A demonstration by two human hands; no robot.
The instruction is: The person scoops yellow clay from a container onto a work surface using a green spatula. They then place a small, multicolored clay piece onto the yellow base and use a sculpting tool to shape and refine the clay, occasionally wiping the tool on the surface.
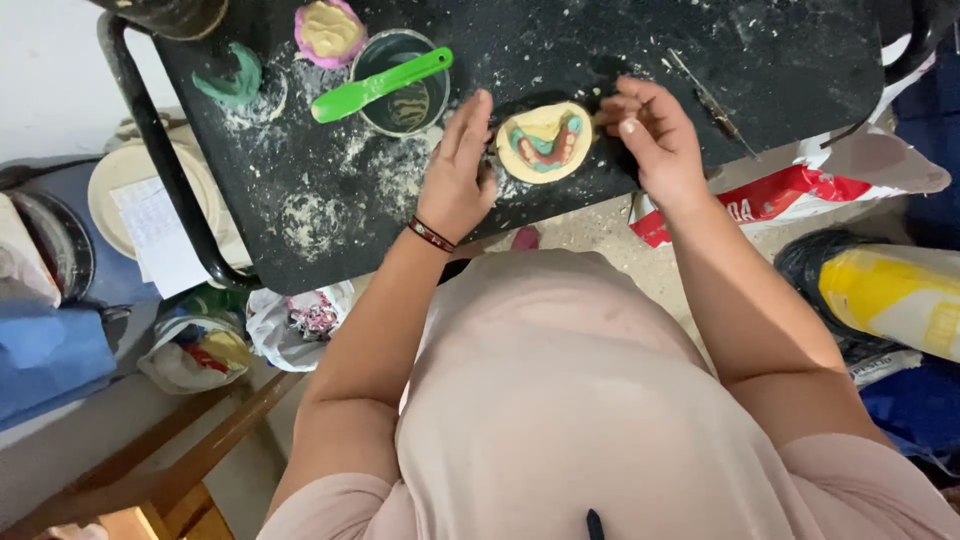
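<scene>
1. Plaster dental cast [545, 143]: round, cream-coloured, carrying a red and teal arch; lying on the table [780, 60] between both hands.
2. Left hand [455, 175]: fingers lying straight and loose against the cast's edge, gripping nothing.
3. Right hand [652, 135]: fingers pinching a thin tool [600, 118] at the cast.
4. Table: black, dusted with white powder, bearing a mixing bowl [400, 75] with a green spatula [380, 85].
5. Floor: crowded with bags.
</scene>
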